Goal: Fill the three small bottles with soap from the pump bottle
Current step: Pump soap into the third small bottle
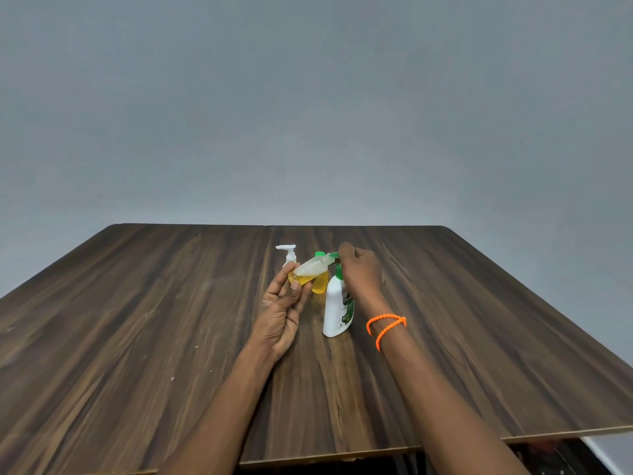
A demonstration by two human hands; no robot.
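My left hand (281, 308) holds a small clear bottle (308, 270) tilted, its mouth up against the green pump spout; yellow soap pools in its lower end. My right hand (361, 269) rests on top of the green pump head of the white pump bottle (337, 308), which stands on the table. Behind the tilted bottle stands a small bottle with a green cap (320, 284), holding yellow soap. A small bottle with a white pump top (289, 255) stands further back left, mostly hidden by my fingers.
The dark wooden table (171, 320) stretches wide to both sides; its far edge meets a grey wall and its near edge runs along the bottom. An orange beaded band (386, 329) circles my right wrist.
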